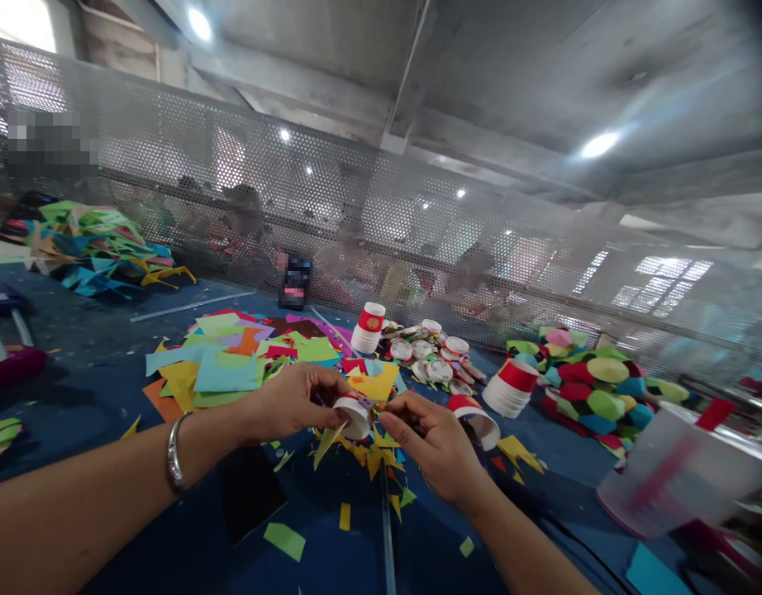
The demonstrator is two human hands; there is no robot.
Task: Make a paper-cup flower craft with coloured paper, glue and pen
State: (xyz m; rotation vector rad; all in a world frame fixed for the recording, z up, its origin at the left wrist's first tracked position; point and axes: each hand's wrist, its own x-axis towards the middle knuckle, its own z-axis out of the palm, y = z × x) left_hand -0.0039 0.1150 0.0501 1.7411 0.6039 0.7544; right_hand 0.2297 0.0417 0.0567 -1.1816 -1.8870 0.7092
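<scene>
My left hand point(300, 403), with a silver bracelet at the wrist, pinches a small white paper cup piece point(354, 421) whose round opening faces me. A small purple scrap shows at its upper edge. Close at its right side is my right hand point(426, 438), thumb and fingers pressed together; what they grip, if anything, I cannot make out. Yellow paper scraps point(381, 454) lie under both hands. Just right of my right hand, a red and white paper cup point(480, 423) lies on its side.
Coloured paper sheets point(229, 364) spread behind my left hand. Stacked cups point(369, 329) and white discs point(440, 368) stand beyond. Another cup stack point(510, 388), coloured paper shapes point(604, 384) and a translucent bin point(678, 471) are right. A phone point(295, 283) leans against a perforated screen point(381, 215).
</scene>
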